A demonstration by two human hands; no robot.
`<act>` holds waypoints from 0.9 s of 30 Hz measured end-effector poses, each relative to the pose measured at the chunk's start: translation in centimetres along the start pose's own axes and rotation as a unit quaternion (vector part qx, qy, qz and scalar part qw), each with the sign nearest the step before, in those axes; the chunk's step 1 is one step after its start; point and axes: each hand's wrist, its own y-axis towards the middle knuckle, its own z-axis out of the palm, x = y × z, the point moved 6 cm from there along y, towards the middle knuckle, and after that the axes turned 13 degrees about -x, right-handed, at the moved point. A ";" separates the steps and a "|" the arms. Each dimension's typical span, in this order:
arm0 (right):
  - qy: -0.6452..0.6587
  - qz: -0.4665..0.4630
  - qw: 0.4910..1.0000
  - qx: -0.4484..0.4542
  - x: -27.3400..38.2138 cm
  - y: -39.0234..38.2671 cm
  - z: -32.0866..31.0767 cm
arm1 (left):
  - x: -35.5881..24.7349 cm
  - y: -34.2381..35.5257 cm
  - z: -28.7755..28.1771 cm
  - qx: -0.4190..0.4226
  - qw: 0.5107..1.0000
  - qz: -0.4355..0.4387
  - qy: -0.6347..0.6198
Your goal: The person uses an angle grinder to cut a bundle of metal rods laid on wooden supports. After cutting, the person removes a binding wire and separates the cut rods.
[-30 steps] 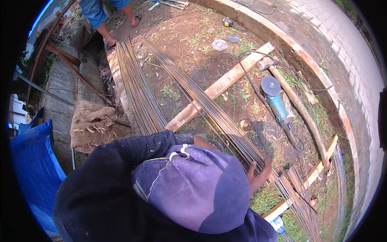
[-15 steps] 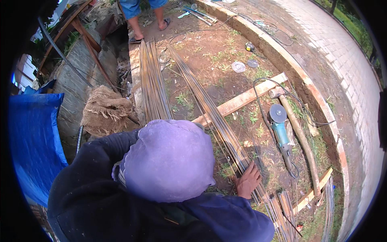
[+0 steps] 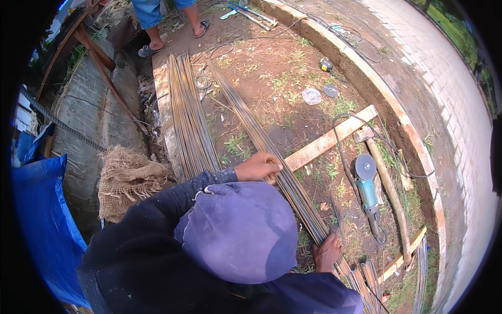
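Neither of my own hands is in view. A co-worker in a purple head covering and dark sleeves bends over a bundle of thin, rusty steel rods. The co-worker's left hand has its fingers drawn together at the rods' edge, beside a wooden plank. Whether it grips a rod I cannot tell. Lower down, the co-worker's right hand rests against the same bundle. A second rod bundle lies to the left. The plank passes under the nearer bundle.
An angle grinder and a long-handled sledgehammer lie at right, with a black cable around them. A low kerb curves behind. Burlap and a blue tarp are at left. Another person's sandalled feet stand at the far end.
The co-worker's left hand has come out from behind the head to the rods. The head has shifted right and lower. The standing person's near foot has moved left, away from the rod ends.
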 end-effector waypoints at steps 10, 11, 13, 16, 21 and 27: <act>0.009 -0.125 0.980 0.155 -1.1 1.2 -0.9 | 7.2 12.0 -13.5 -0.409 0.888 -0.093 -0.190; 0.036 -0.136 0.972 0.188 -1.1 1.5 -1.9 | 8.6 12.2 -13.7 -0.420 0.877 -0.113 -0.206; 0.037 -0.198 0.953 0.228 -0.5 2.9 -3.9 | 9.9 12.9 -13.6 -0.444 0.858 -0.122 -0.229; 0.064 -0.273 0.921 0.271 -1.5 4.1 -5.4 | 9.8 13.1 -12.8 -0.423 0.859 -0.109 -0.266; -0.018 -0.201 0.922 0.332 1.5 7.1 -1.9 | 9.3 14.1 -12.3 -0.307 0.891 -0.126 -0.309; 0.024 -0.039 0.958 0.282 3.4 4.9 1.8 | 8.4 14.6 -11.9 -0.338 0.863 -0.133 -0.352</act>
